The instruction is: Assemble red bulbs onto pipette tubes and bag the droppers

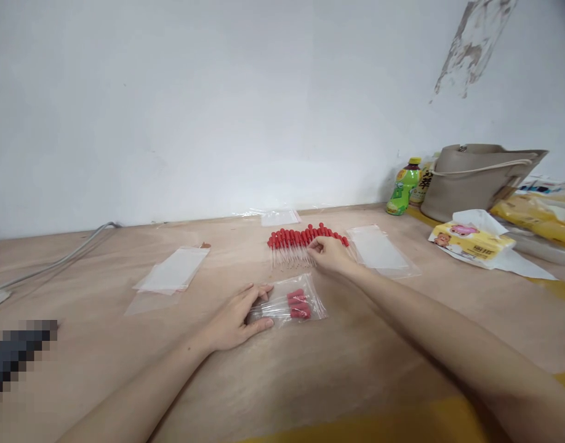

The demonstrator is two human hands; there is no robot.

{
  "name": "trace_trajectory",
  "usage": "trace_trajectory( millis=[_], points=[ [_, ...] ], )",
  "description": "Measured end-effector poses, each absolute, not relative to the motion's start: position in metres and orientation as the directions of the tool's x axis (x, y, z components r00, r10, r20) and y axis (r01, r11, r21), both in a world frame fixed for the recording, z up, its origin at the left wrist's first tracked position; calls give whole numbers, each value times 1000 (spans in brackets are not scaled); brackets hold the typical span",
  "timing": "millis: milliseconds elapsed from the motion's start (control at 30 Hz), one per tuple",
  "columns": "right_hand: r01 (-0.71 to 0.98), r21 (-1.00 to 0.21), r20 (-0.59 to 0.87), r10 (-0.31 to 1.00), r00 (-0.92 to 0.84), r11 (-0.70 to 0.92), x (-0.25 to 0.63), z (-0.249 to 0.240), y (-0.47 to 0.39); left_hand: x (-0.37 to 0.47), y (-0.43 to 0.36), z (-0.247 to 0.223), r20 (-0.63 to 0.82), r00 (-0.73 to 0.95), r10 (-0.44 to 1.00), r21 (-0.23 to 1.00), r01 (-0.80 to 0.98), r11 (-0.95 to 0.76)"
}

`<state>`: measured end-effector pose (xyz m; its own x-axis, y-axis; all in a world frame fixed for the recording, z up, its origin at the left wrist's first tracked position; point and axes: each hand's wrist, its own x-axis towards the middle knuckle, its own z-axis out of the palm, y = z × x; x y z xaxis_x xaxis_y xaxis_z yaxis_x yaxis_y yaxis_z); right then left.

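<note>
My left hand (243, 317) rests on the left end of a clear plastic bag (318, 303), its thumb and fingers spread at the bag's near and far edges. Inside the bag lie several droppers (298, 304) with red rubber bulbs pointing right and clear stems pointing left. Farther back, a row of droppers (289, 239) lies side by side, red bulbs away from me and thin stems towards me. At the right part of this row, my right hand (327, 252) has its thumb and forefinger pinched together on a dropper, mostly hidden by the fingers.
Flat clear bags (174, 269) lie at left, with more bags (379, 248) right of the row and another bag (280, 217) by the wall. A green bottle (404, 187), a grey-beige handbag (476, 181) and a tissue pack (474, 243) stand at right. A cable (74, 251) runs left.
</note>
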<state>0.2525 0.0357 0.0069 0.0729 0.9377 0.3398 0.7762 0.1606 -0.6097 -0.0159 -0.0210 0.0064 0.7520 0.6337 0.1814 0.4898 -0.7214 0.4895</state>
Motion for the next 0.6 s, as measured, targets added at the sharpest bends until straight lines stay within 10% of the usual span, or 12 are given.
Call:
trace_trajectory(
  millis=[600],
  points=[
    [666, -744, 305, 859, 411, -54, 225, 26, 104, -16, -20, 6, 208, 768, 606, 454, 473, -755]
  ],
)
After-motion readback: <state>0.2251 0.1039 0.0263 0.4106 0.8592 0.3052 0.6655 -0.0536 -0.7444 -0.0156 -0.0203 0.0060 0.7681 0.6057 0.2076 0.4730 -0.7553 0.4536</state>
